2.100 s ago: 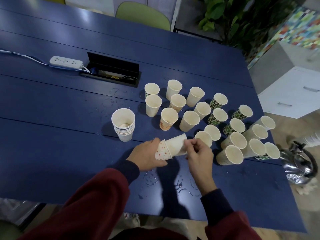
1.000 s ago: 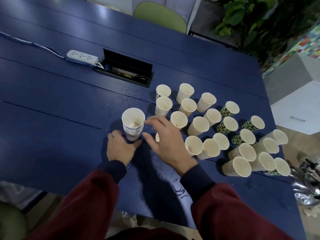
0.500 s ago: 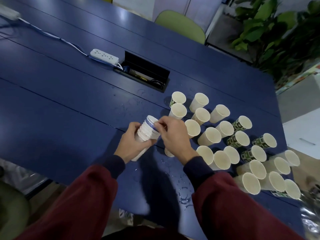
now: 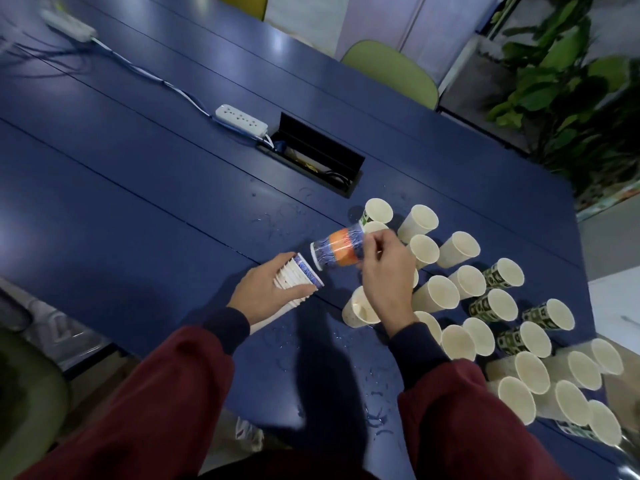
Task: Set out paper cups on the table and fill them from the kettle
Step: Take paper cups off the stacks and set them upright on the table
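The left grip (image 4: 259,295) holds a cup stack (image 4: 300,274) while the right grip (image 4: 386,276) pinches 1 orange-banded cup (image 4: 337,252) over the blue table (image 4: 138,202).

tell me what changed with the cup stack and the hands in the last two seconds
The stack of nested cups, which stood on the table two seconds ago, was picked up by the left hand, which now grips it tilted on its side. The right hand pinched a blue-and-orange cup off its end and drew it clear. The set-out cups and the power strip stayed put.
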